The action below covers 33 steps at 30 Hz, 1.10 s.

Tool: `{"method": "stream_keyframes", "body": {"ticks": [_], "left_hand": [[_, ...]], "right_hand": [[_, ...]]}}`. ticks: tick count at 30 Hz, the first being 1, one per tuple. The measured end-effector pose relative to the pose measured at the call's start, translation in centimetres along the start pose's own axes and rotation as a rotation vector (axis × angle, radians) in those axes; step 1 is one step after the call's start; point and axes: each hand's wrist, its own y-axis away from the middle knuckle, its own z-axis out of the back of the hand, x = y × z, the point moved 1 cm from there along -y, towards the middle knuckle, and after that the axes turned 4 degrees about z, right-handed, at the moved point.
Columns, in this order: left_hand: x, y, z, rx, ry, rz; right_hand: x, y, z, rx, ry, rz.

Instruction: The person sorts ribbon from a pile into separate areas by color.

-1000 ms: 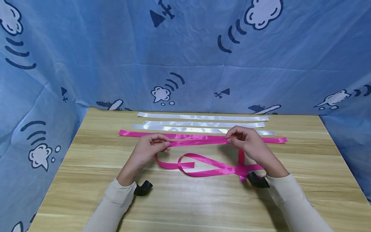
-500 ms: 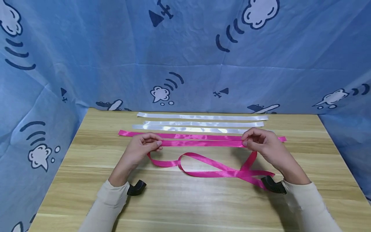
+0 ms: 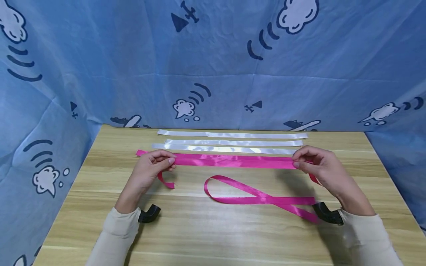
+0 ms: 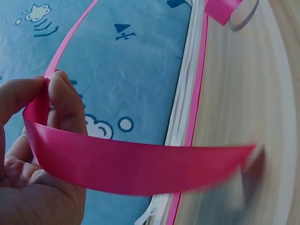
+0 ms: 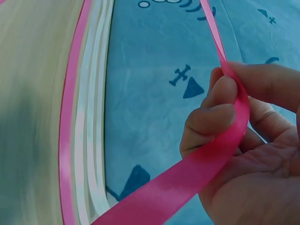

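Between thumb and forefinger my left hand [image 3: 144, 168] pinches a pink satin ribbon [image 3: 233, 164] near one end. A short tail of it curves down past the palm, broad in the left wrist view [image 4: 131, 166]. My right hand [image 3: 324, 170] pinches the same ribbon farther along, its other tail [image 5: 187, 183] hanging over the palm. The span between the hands is straight and taut. In the head view it overlaps another pink ribbon [image 5: 68, 140] lying flat behind it. Nearer the front, a looped pink ribbon [image 3: 239, 200] lies crossed over itself on the table.
Three white ribbons, including the rearmost white ribbon [image 3: 233, 135], lie in rows at the back of the wooden table [image 3: 213, 236]. A blue printed cloth [image 3: 213, 55] hangs behind and at the sides. Each wrist carries a black mount [image 3: 327, 213].
My hands have moved apart, the left going left and the right going right. The pinched span has grown longer, and the left tail has shortened. The looped ribbon stays in place.
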Motion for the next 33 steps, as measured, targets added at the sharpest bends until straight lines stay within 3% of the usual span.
{"method": "stream_keyframes", "body": {"ticks": [9, 18, 26, 33], "left_hand": [[-0.1, 0.4, 1.7, -0.029, 0.040, -0.025], [-0.3, 0.9, 2.9, -0.085, 0.081, -0.037], [-0.5, 1.3, 4.0, -0.133, 0.091, -0.020], [-0.3, 1.8, 5.1, -0.154, 0.151, -0.016]], "right_hand": [[-0.9, 0.3, 1.2, -0.001, 0.030, 0.029], [-1.8, 0.9, 2.4, -0.040, 0.060, -0.031], [-2.9, 1.5, 3.5, -0.076, 0.072, -0.031], [-3.5, 1.9, 4.2, -0.127, 0.112, -0.102]]}}
